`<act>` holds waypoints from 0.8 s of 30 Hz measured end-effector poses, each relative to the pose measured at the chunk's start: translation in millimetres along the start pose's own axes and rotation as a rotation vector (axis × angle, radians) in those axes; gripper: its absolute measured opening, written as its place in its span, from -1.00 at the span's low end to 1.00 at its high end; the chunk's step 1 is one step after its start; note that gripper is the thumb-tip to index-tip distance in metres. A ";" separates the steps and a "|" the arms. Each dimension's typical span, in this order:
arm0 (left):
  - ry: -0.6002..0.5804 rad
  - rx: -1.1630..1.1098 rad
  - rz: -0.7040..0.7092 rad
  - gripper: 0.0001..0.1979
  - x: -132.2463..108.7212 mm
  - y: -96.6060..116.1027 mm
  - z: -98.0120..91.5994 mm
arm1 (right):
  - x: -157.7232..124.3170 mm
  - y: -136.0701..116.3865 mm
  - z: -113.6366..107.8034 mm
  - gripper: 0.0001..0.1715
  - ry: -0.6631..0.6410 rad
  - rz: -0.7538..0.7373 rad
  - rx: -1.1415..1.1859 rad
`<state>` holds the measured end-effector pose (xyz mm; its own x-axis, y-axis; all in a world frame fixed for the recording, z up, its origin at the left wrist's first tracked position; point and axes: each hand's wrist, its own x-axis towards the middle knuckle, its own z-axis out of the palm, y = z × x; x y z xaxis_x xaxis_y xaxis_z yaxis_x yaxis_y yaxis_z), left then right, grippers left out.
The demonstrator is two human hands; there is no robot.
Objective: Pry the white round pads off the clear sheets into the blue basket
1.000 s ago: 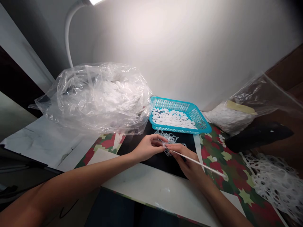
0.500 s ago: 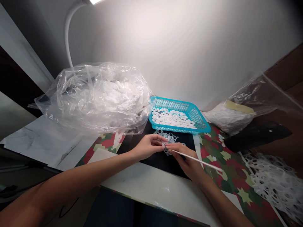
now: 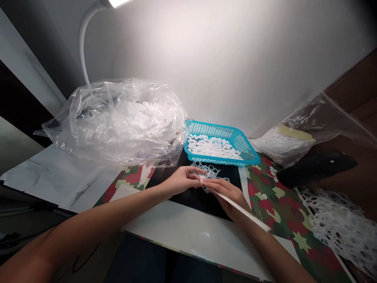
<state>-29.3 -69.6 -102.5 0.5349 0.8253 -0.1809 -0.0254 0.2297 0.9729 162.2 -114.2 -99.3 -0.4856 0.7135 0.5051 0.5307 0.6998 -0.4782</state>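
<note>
My left hand [image 3: 180,181] and my right hand [image 3: 231,194] meet over the black mat [image 3: 166,196], fingertips nearly touching. Between the left thumb and fingers is a small white piece [image 3: 202,179], partly covered by the fingertips. A long, narrow white strip [image 3: 243,210] sticks out of my closed right hand, slanting down to the right across the wrist. The right fingertips also touch the small piece. Just behind the hands lies a cluster of translucent plastic rings [image 3: 210,169], partly hidden by the fingers.
A blue basket [image 3: 218,160] of small white discs stands behind the hands. To its left bulges a big clear plastic bag [image 3: 118,133] of white pieces. At right are another bag [image 3: 284,147], a black object [image 3: 318,169] and a heap of ring frames [image 3: 341,224]. A lamp [image 3: 82,47] arches overhead.
The white strip has swung downward and turned, now showing a broader face. Both hands stay together in nearly the same place; the view has shifted slightly.
</note>
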 end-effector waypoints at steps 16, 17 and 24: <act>0.155 0.394 0.300 -0.78 -13.4 -2.5 15.1 | -6.2 -3.3 8.4 -0.75 0.149 0.297 0.230; 0.162 0.381 0.283 -0.78 -13.2 -2.8 15.8 | -6.5 -3.7 8.3 -0.74 0.136 0.268 0.204; 0.166 0.322 0.173 -0.81 -10.5 -5.7 14.3 | -2.5 -15.8 4.0 -0.68 0.083 0.118 0.014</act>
<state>-22.7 -87.0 -104.1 0.4019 0.9157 -0.0060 0.1768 -0.0712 0.9817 152.3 -126.9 -95.9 -0.3610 0.7859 0.5020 0.5705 0.6119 -0.5478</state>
